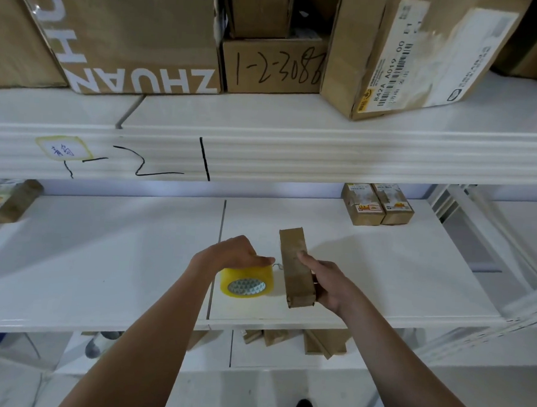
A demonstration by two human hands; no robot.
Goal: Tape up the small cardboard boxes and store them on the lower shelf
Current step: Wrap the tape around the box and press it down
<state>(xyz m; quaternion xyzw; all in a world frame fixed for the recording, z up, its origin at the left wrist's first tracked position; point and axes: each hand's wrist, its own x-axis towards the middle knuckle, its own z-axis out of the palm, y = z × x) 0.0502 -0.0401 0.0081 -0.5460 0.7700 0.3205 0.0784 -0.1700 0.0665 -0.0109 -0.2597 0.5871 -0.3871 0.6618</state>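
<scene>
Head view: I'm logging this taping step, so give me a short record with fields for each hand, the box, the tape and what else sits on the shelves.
left hand: left hand grips the tape roll from above
right hand: right hand holds the small cardboard box, thumb on its top face
box: small cardboard box, long and narrow, over the middle shelf
tape: tape roll, yellowish, just left of the box
shelf back right: two labelled small boxes side by side
upper shelf: large cartons
</scene>
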